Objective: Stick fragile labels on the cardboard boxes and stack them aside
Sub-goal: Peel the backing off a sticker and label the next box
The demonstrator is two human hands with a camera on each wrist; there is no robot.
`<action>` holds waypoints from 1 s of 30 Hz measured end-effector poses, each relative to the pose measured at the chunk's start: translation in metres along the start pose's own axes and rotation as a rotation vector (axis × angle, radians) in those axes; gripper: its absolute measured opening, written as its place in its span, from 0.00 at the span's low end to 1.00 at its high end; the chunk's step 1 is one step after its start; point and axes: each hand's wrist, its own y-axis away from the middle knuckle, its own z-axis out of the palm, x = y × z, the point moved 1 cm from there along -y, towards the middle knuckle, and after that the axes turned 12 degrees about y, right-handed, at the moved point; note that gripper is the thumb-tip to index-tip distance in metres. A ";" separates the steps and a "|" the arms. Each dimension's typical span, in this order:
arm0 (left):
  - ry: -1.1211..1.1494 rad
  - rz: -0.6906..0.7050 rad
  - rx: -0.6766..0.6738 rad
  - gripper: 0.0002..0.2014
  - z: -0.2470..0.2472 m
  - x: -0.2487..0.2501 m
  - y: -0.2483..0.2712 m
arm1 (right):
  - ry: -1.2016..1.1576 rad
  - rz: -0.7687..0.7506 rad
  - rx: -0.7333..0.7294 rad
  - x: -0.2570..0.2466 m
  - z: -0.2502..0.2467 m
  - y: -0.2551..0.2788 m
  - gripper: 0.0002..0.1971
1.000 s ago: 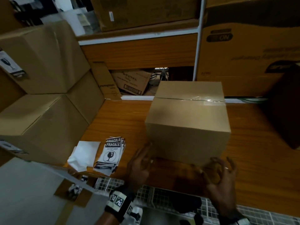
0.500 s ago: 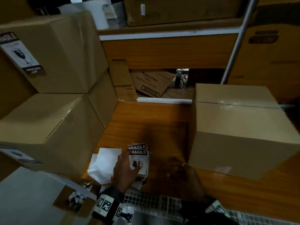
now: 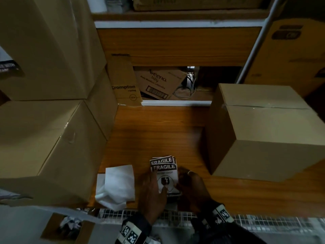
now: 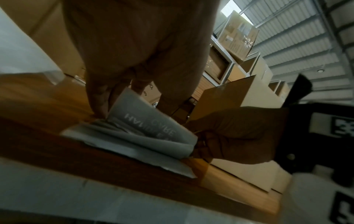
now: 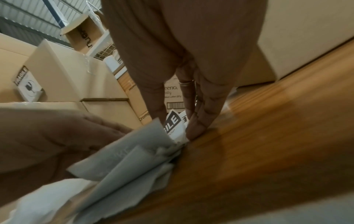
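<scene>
Here, in the head view, stacked cardboard boxes [image 3: 49, 120] fill the left half of the frame; one high at the left edge already wears a fragile label. A plain sealed cardboard box [image 3: 263, 131], not yet labelled on the faces I can see, sits at the right of the frame on the wooden table [image 3: 149, 131]. At lower centre, near the table's front edge, lies the stack of fragile labels [image 3: 164, 170], with white peeled backing paper [image 3: 117, 184] just to its left.

My left hand [image 3: 152, 194] rests on the stack's left side, fingers fairly straight, steadying it. My right hand [image 3: 191, 189] is on the stack's right edge; the left wrist view shows its fingers curled, pinching the lifted near corner of the top sheets [image 4: 153, 128].

To do this well, I judge I should press the pile flat with the left hand while the right thumb fans the corner, so that only one label lifts. A slow peel should keep it from creasing or taking a second sheet along. Then it goes to the plain box at right.
</scene>
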 end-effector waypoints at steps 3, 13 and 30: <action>0.067 -0.051 -0.061 0.36 0.006 0.008 0.006 | 0.108 0.018 0.101 0.008 -0.006 0.003 0.14; 0.061 0.046 -0.061 0.34 -0.010 0.010 -0.005 | 0.218 -0.068 0.345 -0.014 -0.014 -0.017 0.17; 0.507 0.091 -0.157 0.19 -0.059 0.067 -0.028 | -0.300 -0.214 0.185 -0.035 -0.066 0.007 0.10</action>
